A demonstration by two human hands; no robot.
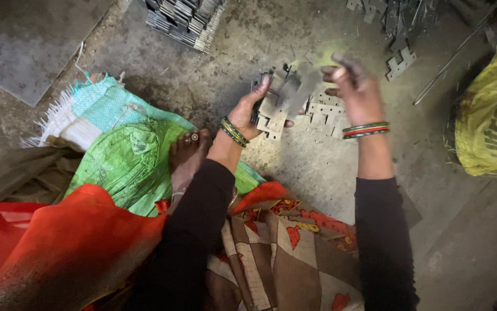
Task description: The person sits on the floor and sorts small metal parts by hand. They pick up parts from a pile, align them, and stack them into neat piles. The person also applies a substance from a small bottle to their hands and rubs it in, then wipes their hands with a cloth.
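Note:
My left hand [249, 112] grips a stack of flat grey metal stampings [277, 106], notched at their edges, held just above the concrete floor. My right hand [353, 89] hovers beside the stack with its fingers on the topmost piece; motion blur hides the exact grip. More loose stampings [323, 109] lie on the floor under and between both hands. Both wrists wear coloured bangles over black sleeves. My bare foot [188, 152] rests on a green woven sack [127, 161] just left of my left arm.
A neat pile of stacked metal pieces [185, 20] sits at the top centre. Loose stampings [398, 60] and a thin rod [456, 55] lie at the upper right. A yellow sack [490, 115] stands at the right edge, a grey metal sheet [24, 40] at the upper left.

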